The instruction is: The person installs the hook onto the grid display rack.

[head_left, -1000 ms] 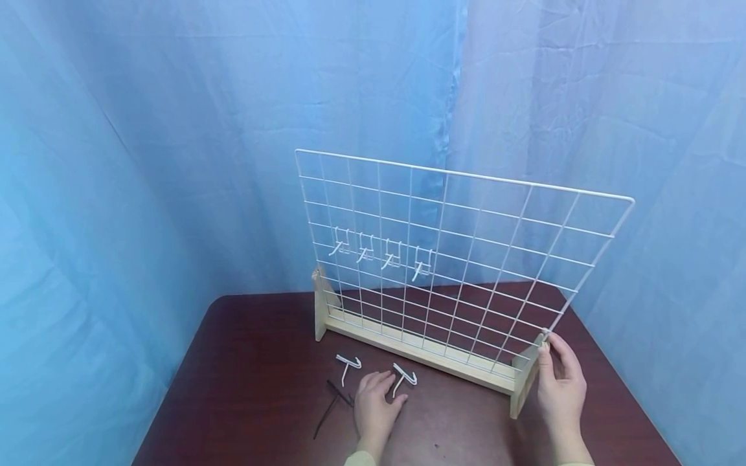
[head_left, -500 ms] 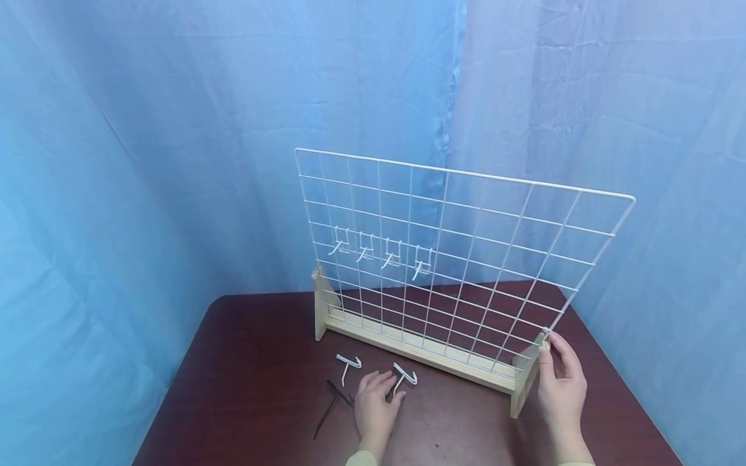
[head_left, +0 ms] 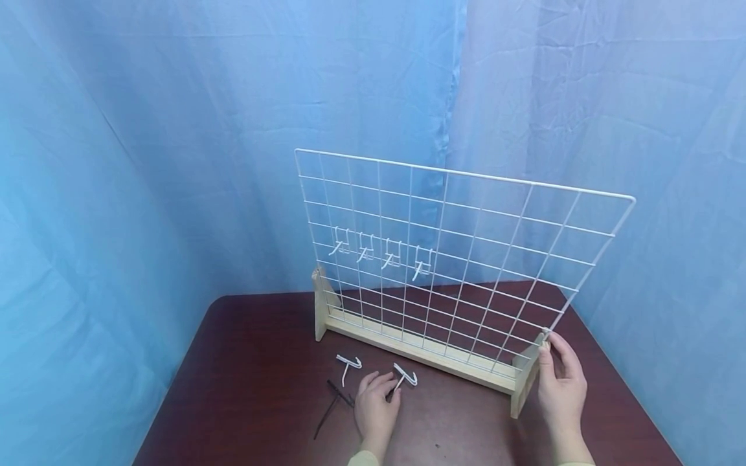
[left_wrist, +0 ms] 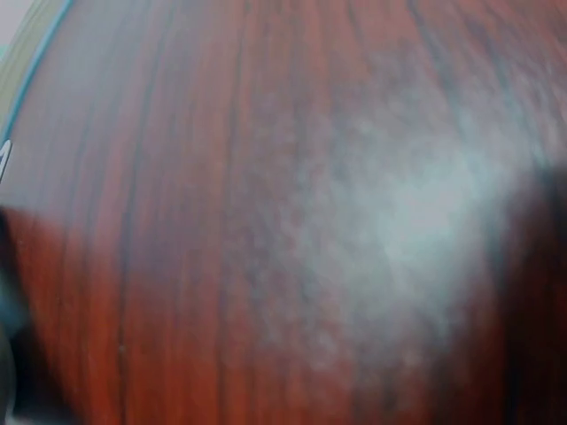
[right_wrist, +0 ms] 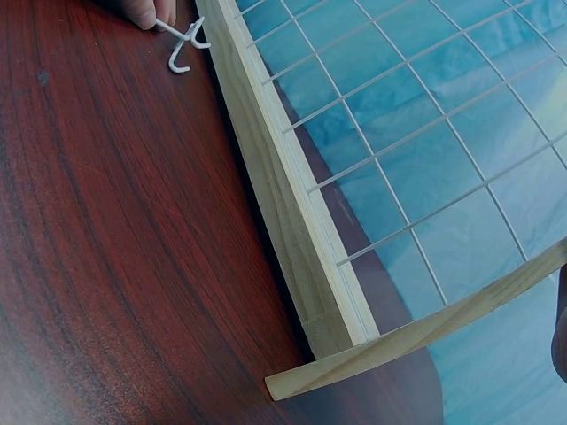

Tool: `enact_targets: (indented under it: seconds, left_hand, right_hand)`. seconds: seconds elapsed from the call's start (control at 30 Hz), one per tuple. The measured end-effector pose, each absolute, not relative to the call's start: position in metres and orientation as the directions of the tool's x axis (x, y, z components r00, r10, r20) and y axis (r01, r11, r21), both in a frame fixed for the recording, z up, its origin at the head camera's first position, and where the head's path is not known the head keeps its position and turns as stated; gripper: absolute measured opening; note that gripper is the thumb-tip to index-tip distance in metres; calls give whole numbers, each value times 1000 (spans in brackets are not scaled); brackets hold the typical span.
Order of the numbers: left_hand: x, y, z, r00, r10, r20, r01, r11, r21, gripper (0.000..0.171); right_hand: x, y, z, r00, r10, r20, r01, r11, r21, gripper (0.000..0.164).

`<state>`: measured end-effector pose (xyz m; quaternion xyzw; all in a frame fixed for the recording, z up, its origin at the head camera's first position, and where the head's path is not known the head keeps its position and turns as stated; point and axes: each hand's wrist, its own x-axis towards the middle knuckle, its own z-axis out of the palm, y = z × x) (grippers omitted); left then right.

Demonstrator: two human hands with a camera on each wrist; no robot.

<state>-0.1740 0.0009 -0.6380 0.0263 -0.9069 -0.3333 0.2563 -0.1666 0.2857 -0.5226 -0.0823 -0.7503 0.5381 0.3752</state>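
Note:
In the head view my left hand [head_left: 377, 409] is low over the table, thumb and fingers pinching the straight prong of a white wire hook [head_left: 408, 375]. The right wrist view shows those fingertips [right_wrist: 142, 12] at the prong's end, the hook's two curled ends pointing away. My right hand [head_left: 563, 391] grips the right wooden upright [head_left: 524, 382] of a stand, thumb in front, at the lower right edge of its white wire grid panel [head_left: 447, 171]. Only dark red table shows large in the left wrist view.
Several white hooks [head_left: 421, 268] hang in a row on the grid's left half. Another white hook [head_left: 348, 362] and a black hook [head_left: 333, 402] lie left of my left hand. The stand's wooden crossbar [head_left: 419, 353] runs behind them. Blue curtains [head_left: 233, 129] surround the table [head_left: 250, 362].
My left thumb has drawn in toward the fingers, onto the white hook's prong. The right hand, the stand and the hanging hooks have stayed in place.

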Motion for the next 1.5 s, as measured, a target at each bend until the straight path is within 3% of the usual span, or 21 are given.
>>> enact_targets:
  seconds: [0.3, 0.9, 1.23, 1.5]
  left_hand:
    - [-176, 1, -641, -836, -261, 483, 134, 757, 640, 17]
    - [-175, 4, -637, -831, -328, 449, 104, 702, 705, 15]
    - [-175, 4, -627, -849, -332, 411, 93, 671, 735, 16]
    - [-176, 3, -626, -829, -318, 461, 150, 668, 729, 17]
  right_hand:
    - [-167, 287, -524, -703, 527, 477, -310, 377, -873, 33]
    - [-167, 286, -523, -701, 542, 464, -289, 380, -879, 32]
    - [-156, 272, -498, -695, 528, 488, -347, 347, -871, 31]
    - [-155, 270, -496, -695, 526, 490, -341, 359, -869, 30]
